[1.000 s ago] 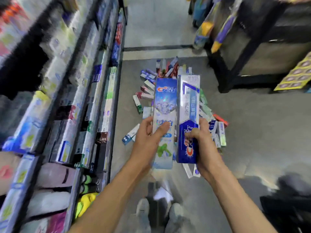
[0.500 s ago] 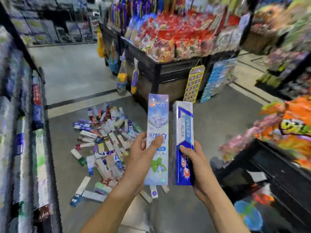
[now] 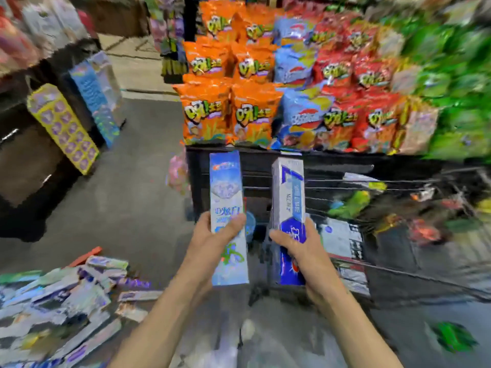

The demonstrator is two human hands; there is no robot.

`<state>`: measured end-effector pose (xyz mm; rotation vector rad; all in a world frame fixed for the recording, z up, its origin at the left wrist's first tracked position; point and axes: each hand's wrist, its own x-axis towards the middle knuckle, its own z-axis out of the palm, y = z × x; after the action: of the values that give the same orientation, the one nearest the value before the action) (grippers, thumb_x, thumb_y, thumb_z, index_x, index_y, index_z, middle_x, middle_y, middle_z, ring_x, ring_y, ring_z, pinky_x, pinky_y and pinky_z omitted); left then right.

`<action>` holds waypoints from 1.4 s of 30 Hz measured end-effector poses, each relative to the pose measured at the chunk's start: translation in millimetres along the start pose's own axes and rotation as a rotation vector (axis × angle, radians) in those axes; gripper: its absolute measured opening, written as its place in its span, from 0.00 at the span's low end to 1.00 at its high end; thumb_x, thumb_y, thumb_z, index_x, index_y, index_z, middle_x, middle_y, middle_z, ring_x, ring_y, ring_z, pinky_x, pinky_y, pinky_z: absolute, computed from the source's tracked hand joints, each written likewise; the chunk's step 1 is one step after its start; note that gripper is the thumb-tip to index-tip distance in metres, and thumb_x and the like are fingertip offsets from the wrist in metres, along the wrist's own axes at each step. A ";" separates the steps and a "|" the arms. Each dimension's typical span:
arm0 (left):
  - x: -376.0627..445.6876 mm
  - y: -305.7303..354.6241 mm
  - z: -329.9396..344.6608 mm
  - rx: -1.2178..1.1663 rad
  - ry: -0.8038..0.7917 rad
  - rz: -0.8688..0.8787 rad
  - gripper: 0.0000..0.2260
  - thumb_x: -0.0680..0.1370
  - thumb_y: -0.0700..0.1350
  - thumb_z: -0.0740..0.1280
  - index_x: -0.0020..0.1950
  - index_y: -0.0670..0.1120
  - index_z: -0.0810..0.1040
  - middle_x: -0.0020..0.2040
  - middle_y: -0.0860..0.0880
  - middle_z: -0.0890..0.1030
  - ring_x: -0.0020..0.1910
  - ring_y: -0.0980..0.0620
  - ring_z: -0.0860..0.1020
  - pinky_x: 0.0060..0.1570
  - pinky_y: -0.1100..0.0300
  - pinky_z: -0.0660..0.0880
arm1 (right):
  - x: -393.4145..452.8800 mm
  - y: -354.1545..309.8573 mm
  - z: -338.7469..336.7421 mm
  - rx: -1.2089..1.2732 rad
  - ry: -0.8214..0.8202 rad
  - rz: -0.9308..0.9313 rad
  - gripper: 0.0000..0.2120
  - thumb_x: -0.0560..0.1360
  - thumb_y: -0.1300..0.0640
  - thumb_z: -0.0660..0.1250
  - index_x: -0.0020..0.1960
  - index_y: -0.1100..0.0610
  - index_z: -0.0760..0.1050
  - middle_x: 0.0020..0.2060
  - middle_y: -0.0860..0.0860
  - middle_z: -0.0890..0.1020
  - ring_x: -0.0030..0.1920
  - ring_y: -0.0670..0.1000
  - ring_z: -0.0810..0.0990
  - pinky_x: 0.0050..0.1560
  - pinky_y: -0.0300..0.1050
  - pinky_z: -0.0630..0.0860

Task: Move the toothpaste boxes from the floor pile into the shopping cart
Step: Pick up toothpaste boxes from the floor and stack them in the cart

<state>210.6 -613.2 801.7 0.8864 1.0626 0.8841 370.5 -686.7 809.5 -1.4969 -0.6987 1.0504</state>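
Observation:
My left hand [image 3: 212, 243] grips a pale blue toothpaste box [image 3: 227, 192], held upright. A white and dark blue toothpaste box [image 3: 288, 187] stands upright in my right hand [image 3: 300, 251]. Both boxes are in front of me at chest height, side by side and a little apart. The pile of toothpaste boxes [image 3: 61, 301] lies on the floor at the lower left. The wire shopping cart [image 3: 398, 269] is blurred at the right, just beyond my right hand, with several items inside.
A black display stand [image 3: 332, 160] stacked with orange, red and green snack bags [image 3: 231, 112] rises straight ahead. Another dark stand with hanging card strips [image 3: 63, 128] is at the left. Grey floor [image 3: 127, 208] lies open between them.
My view has swung right, from the aisle and pile to the snack display and cart. The pile has slid to the lower left. Both hands hold the same boxes.

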 end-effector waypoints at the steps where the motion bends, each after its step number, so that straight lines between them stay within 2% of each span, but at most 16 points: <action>1: 6.2 -5.7 16.9 0.024 -0.036 -0.018 0.27 0.66 0.49 0.82 0.59 0.42 0.76 0.50 0.41 0.86 0.45 0.42 0.85 0.46 0.44 0.82 | 5.1 2.9 -20.3 -0.004 0.051 0.005 0.25 0.66 0.53 0.80 0.59 0.53 0.74 0.45 0.51 0.86 0.44 0.52 0.85 0.48 0.53 0.81; 4: 30.6 -21.7 63.5 0.057 -0.094 -0.041 0.20 0.70 0.42 0.79 0.58 0.43 0.76 0.48 0.44 0.86 0.39 0.49 0.83 0.38 0.54 0.80 | 29.0 13.2 -77.4 0.010 0.152 0.023 0.17 0.71 0.59 0.77 0.57 0.53 0.76 0.41 0.49 0.87 0.40 0.49 0.84 0.41 0.47 0.80; 6: 53.6 -32.0 93.5 0.092 -0.118 -0.054 0.18 0.70 0.42 0.77 0.57 0.45 0.75 0.47 0.45 0.86 0.38 0.51 0.83 0.39 0.55 0.79 | 52.7 19.1 -112.4 -0.001 0.192 0.035 0.18 0.70 0.56 0.78 0.57 0.53 0.76 0.40 0.48 0.87 0.38 0.49 0.84 0.38 0.44 0.79; 9: 96.3 -49.0 139.4 0.175 -0.137 -0.048 0.18 0.71 0.39 0.77 0.55 0.47 0.74 0.47 0.48 0.85 0.40 0.52 0.83 0.43 0.54 0.80 | 97.2 28.1 -166.6 -0.011 0.220 0.084 0.19 0.70 0.54 0.78 0.57 0.54 0.77 0.42 0.50 0.86 0.37 0.50 0.82 0.39 0.44 0.77; 14: 177.5 -86.8 212.4 0.458 -0.155 -0.017 0.21 0.69 0.38 0.80 0.55 0.51 0.74 0.49 0.51 0.84 0.41 0.57 0.82 0.40 0.60 0.80 | 183.4 49.2 -248.8 -0.024 0.153 0.194 0.24 0.65 0.49 0.77 0.58 0.54 0.76 0.45 0.54 0.85 0.40 0.52 0.83 0.45 0.53 0.81; 18: 248.5 -128.6 245.6 0.764 -0.227 0.062 0.19 0.69 0.45 0.80 0.53 0.56 0.74 0.45 0.58 0.84 0.38 0.63 0.81 0.35 0.60 0.79 | 255.2 82.7 -296.9 -0.056 0.155 0.257 0.12 0.71 0.56 0.77 0.50 0.54 0.77 0.37 0.48 0.85 0.37 0.50 0.81 0.43 0.47 0.77; 21: 298.0 -172.5 257.4 0.914 -0.317 0.063 0.22 0.69 0.47 0.79 0.53 0.55 0.69 0.45 0.59 0.81 0.41 0.65 0.79 0.38 0.66 0.75 | 302.0 119.5 -325.0 -0.064 0.158 0.323 0.13 0.71 0.54 0.78 0.51 0.55 0.78 0.38 0.51 0.85 0.36 0.51 0.81 0.43 0.48 0.76; 23: 330.1 -208.4 262.3 1.035 -0.383 0.084 0.23 0.66 0.52 0.77 0.55 0.56 0.69 0.47 0.58 0.79 0.43 0.62 0.78 0.41 0.62 0.74 | 326.4 146.6 -340.1 -0.080 0.168 0.346 0.14 0.71 0.54 0.78 0.52 0.55 0.78 0.39 0.51 0.86 0.37 0.51 0.83 0.43 0.50 0.79; 24: 345.0 -226.8 263.9 1.100 -0.437 0.104 0.24 0.65 0.53 0.75 0.57 0.55 0.69 0.50 0.57 0.76 0.46 0.59 0.77 0.42 0.59 0.72 | 337.7 158.8 -346.3 -0.099 0.170 0.351 0.14 0.70 0.53 0.78 0.52 0.55 0.77 0.38 0.49 0.86 0.36 0.50 0.83 0.40 0.48 0.80; 27: 386.0 -279.3 267.5 1.266 -0.684 0.155 0.31 0.66 0.56 0.73 0.67 0.53 0.70 0.55 0.55 0.65 0.56 0.57 0.71 0.47 0.62 0.67 | 368.7 195.8 -364.9 -0.160 0.163 0.331 0.11 0.72 0.56 0.75 0.52 0.55 0.77 0.37 0.49 0.85 0.35 0.47 0.82 0.36 0.43 0.77; 29: 407.6 -306.9 267.8 1.375 -0.808 0.175 0.34 0.67 0.59 0.72 0.71 0.53 0.69 0.58 0.53 0.66 0.60 0.52 0.72 0.49 0.61 0.68 | 386.0 220.7 -373.1 -0.223 0.153 0.322 0.10 0.73 0.56 0.75 0.51 0.54 0.77 0.38 0.48 0.85 0.34 0.45 0.81 0.36 0.41 0.76; 31: 421.1 -330.7 267.4 1.512 -0.889 0.158 0.38 0.67 0.64 0.68 0.72 0.48 0.68 0.63 0.48 0.69 0.63 0.46 0.73 0.53 0.56 0.72 | 398.7 243.7 -376.2 -0.234 0.130 0.341 0.07 0.73 0.58 0.75 0.46 0.54 0.76 0.31 0.45 0.83 0.29 0.42 0.78 0.30 0.35 0.73; 32: 424.2 -341.7 267.2 1.556 -0.917 0.152 0.38 0.68 0.65 0.69 0.73 0.45 0.68 0.66 0.45 0.70 0.66 0.44 0.72 0.56 0.53 0.73 | 403.4 253.8 -375.5 -0.223 0.118 0.365 0.08 0.73 0.58 0.75 0.45 0.55 0.75 0.28 0.44 0.81 0.26 0.41 0.77 0.28 0.34 0.71; 34: 426.1 -362.6 266.0 1.653 -0.962 0.178 0.35 0.73 0.59 0.72 0.73 0.42 0.67 0.70 0.42 0.70 0.69 0.42 0.69 0.59 0.51 0.73 | 410.1 273.3 -373.1 -0.197 0.084 0.421 0.09 0.73 0.58 0.75 0.46 0.57 0.75 0.28 0.47 0.80 0.26 0.45 0.76 0.27 0.37 0.70; 37: 431.0 -389.6 257.4 1.780 -1.030 0.239 0.34 0.76 0.57 0.70 0.76 0.44 0.64 0.68 0.43 0.71 0.68 0.43 0.68 0.57 0.50 0.71 | 413.7 294.7 -370.4 -0.168 0.048 0.467 0.12 0.72 0.60 0.76 0.50 0.59 0.76 0.35 0.51 0.84 0.32 0.49 0.81 0.32 0.40 0.75; 42: 441.1 -416.4 228.5 1.923 -0.970 0.355 0.41 0.68 0.48 0.76 0.78 0.40 0.64 0.62 0.37 0.74 0.59 0.37 0.71 0.56 0.46 0.74 | 414.7 311.6 -368.3 -0.173 0.031 0.487 0.10 0.72 0.58 0.76 0.48 0.51 0.77 0.32 0.44 0.84 0.32 0.43 0.81 0.32 0.35 0.75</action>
<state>603.3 -406.2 329.3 2.7190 0.5813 -0.7120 840.2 -551.3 402.4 -1.8859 -0.4163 1.3512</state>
